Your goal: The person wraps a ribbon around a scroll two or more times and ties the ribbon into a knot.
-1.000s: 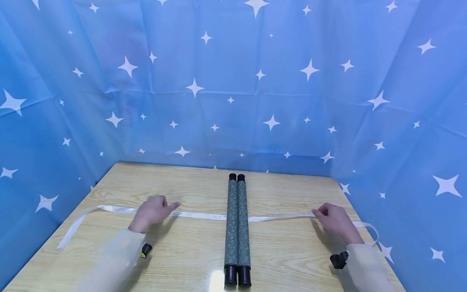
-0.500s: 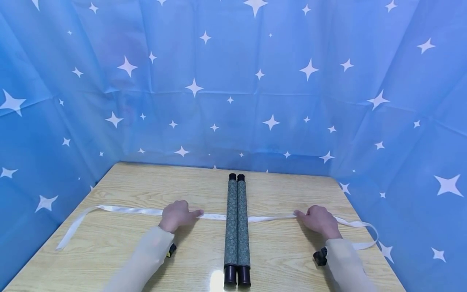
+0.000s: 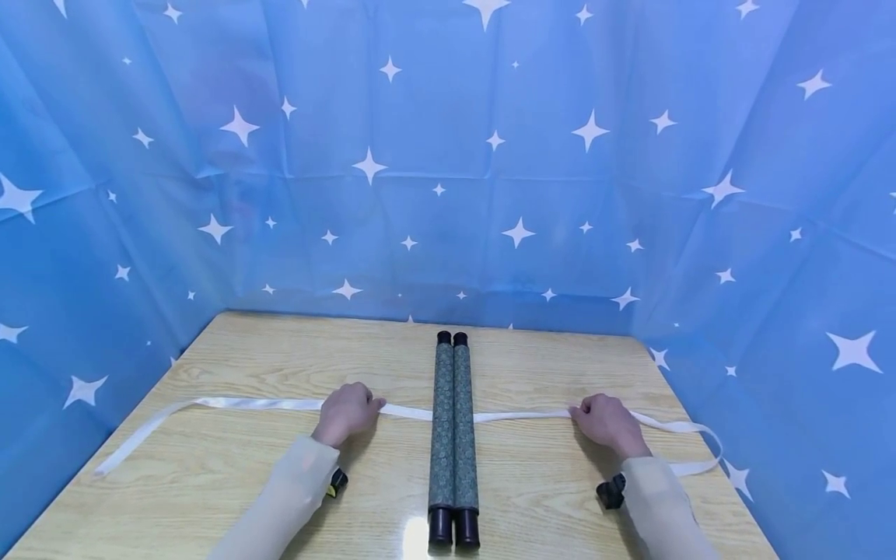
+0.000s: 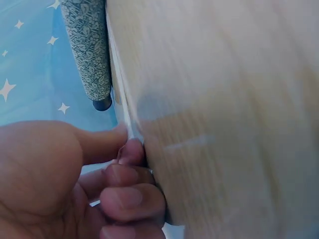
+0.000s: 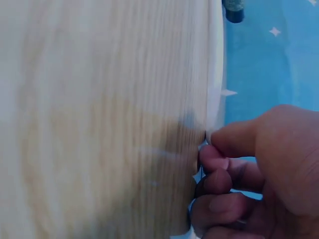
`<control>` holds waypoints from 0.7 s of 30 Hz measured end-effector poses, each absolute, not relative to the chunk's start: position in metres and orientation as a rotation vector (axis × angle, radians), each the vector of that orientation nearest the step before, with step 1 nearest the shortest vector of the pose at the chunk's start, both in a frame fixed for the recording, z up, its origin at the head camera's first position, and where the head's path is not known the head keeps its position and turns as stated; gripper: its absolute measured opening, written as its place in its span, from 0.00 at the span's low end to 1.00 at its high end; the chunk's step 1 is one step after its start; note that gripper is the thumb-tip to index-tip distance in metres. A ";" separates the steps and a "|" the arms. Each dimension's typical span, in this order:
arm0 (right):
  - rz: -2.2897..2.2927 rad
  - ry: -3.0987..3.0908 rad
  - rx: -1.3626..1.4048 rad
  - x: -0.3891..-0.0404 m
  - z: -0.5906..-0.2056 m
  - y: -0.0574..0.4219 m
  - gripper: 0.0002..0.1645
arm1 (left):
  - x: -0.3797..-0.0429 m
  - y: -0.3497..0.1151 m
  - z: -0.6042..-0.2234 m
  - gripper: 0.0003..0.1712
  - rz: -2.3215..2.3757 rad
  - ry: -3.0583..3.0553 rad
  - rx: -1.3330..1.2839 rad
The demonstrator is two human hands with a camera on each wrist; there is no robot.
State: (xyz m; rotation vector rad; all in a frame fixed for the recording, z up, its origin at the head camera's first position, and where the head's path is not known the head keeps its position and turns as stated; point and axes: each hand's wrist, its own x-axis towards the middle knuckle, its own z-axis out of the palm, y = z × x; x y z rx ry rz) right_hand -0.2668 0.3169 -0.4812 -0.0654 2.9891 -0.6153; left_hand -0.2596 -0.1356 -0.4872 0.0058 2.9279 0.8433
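Note:
A hand scroll [image 3: 444,435] rolled from both ends lies lengthwise mid-table, its two green patterned rolls side by side with dark end knobs. A white ribbon [image 3: 409,412] runs crosswise and passes out of sight beneath the rolls. To the left of the scroll, my left hand [image 3: 348,412] pinches the ribbon between thumb and curled forefinger, as the left wrist view shows close up. On the other side, my right hand [image 3: 607,424] pinches the ribbon in the same way, thumb [image 5: 232,138] against forefinger.
The wood-grain table [image 3: 560,498] ends at the back against a blue star-patterned curtain [image 3: 448,117], which also hangs at both sides. One ribbon tail trails to the table's left; the other loops near its right edge.
My left hand has slid right along the ribbon toward the scroll, and its fingers have closed on it. My right hand has moved left along the ribbon. The scroll has stayed put.

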 end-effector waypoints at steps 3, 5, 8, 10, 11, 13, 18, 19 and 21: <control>-0.678 3.008 -0.044 -0.266 -0.483 0.316 0.27 | -0.260 -0.138 -0.491 0.31 0.942 2.919 -0.003; -0.744 3.012 -0.005 -0.266 -0.483 0.315 0.24 | -0.261 -0.138 -0.492 0.30 1.028 2.914 0.006; -0.900 2.992 0.057 -0.265 -0.482 0.312 0.19 | -0.262 -0.138 -0.490 0.28 1.165 2.903 0.017; -1.008 2.976 0.081 -0.265 -0.481 0.309 0.16 | -0.263 -0.137 -0.487 0.26 1.257 2.898 0.010; -1.068 2.962 0.091 -0.265 -0.480 0.308 0.16 | -0.263 -0.137 -0.485 0.24 1.300 2.894 -0.001; -1.175 2.939 0.124 -0.266 -0.478 0.306 0.16 | -0.264 -0.136 -0.482 0.20 1.390 2.892 -0.019; -1.535 2.765 0.230 -0.270 -0.472 0.301 0.21 | -0.267 -0.132 -0.474 0.12 1.803 2.695 -0.053; -1.619 2.711 0.247 -0.271 -0.470 0.300 0.22 | -0.268 -0.132 -0.472 0.11 1.904 2.614 -0.055; -1.765 2.618 0.272 -0.273 -0.465 0.296 0.23 | -0.270 -0.131 -0.470 0.11 2.079 2.440 -0.047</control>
